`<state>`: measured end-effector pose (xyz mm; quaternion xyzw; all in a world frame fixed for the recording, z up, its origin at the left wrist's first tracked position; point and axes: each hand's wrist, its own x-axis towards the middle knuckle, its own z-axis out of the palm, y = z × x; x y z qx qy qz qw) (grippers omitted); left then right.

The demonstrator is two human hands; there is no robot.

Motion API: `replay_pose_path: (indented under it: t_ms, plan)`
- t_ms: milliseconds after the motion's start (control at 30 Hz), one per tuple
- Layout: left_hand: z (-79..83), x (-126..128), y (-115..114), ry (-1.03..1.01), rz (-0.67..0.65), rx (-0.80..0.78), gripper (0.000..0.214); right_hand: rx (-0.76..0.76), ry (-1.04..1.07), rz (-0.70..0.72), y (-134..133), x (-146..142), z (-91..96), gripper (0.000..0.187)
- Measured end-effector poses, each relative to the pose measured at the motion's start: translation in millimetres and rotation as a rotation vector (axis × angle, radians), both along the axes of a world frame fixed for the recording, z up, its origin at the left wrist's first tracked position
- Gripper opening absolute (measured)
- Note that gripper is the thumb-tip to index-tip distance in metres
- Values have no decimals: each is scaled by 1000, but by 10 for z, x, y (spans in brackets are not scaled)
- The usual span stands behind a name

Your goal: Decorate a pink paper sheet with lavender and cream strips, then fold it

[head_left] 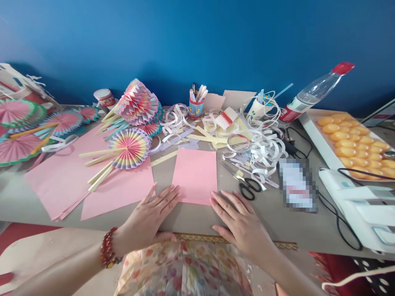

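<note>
A pink sheet of paper (195,174) lies flat on the grey table in front of me. My left hand (151,218) rests flat with fingers stretched out, its fingertips touching the sheet's lower left edge. On the other side, my right hand (237,218) lies flat and spread, fingertips at the lower right corner. Neither hand holds anything. Black-handled scissors (247,185) lie just beyond my right fingers. Larger pink sheets (119,193) are spread to the left of my left hand, with a pleated paper fan (129,149) on sticks lying on them.
More folded fans (61,122) are heaped at far left. Curled white paper strips (267,152) pile up at the back right. A pen cup (196,107) stands by the blue wall. To the right are a tilted plastic bottle (317,92), a box of yellow rounded items (354,139) and dark cables.
</note>
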<state>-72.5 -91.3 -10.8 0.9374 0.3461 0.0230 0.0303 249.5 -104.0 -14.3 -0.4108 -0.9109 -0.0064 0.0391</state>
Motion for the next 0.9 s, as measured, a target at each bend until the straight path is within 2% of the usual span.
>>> replay_pose_path:
  t_ms: [167, 267, 400, 500, 567, 600, 667, 733, 800, 833, 900]
  plan:
    - [4, -12, 48, 4, -18, -58, 93, 13, 51, 6, 40, 16, 6, 49]
    - [-1, -13, 48, -19, 14, -74, 88, 37, 144, -19, 100, -36, 19, 35]
    - [21, -39, -6, -131, 198, -44, 67, 110, 227, -2, 167, -134, -16, 20]
    - [87, -53, -125, -417, 334, -73, 40, 177, 242, 46, 196, -161, -52, 22]
    - [137, -9, -237, -661, 363, -242, 25, 179, 293, 62, 213, -160, -43, 20]
    - [157, 37, -293, -757, 367, -392, 23, 157, 332, 58, 221, -160, -25, 20]
    - [184, 172, -381, -884, 371, -849, 29, 92, 428, 35, 224, -175, 32, 20]
    - [190, 339, -417, -1023, 392, -1275, 47, 45, 531, -1, 197, -218, 102, 19]
    - [183, 494, -397, -1216, 416, -1454, 62, 19, 603, -29, 131, -291, 164, 19]
    - [177, 559, -373, -1276, 434, -1492, 62, 11, 622, -33, 87, -334, 189, 18]
    - [162, 656, -317, -1351, 506, -1470, 53, 31, 631, -14, -11, -424, 221, 17]
